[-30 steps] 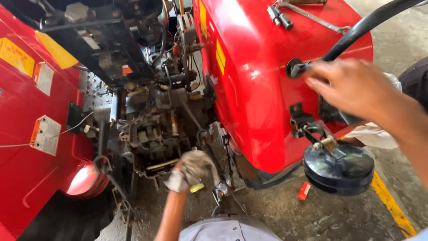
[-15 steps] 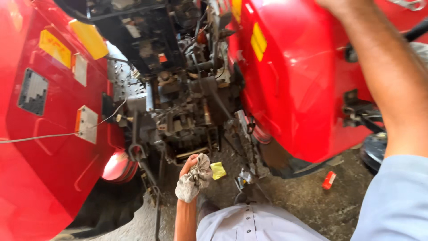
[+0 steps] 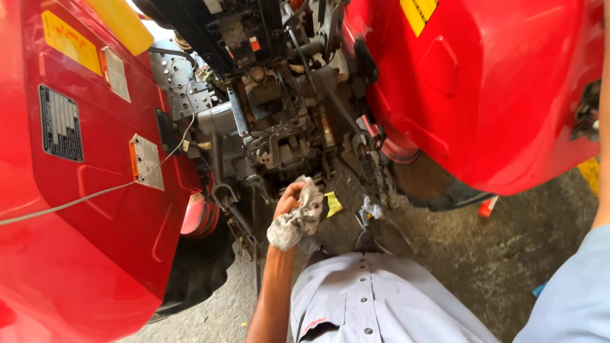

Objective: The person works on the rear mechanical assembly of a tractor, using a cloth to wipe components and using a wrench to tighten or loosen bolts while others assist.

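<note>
Left hand (image 3: 287,204) is clamped on a rag (image 3: 298,219) just below the greasy linkage (image 3: 279,143); the rag could snag there. Right hand unseen.

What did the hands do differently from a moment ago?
The right hand, which gripped a black lever a second ago, has let go and gone up out of view; only the forearm shows. The left hand still clutches the grey rag below the greasy machinery.
</note>
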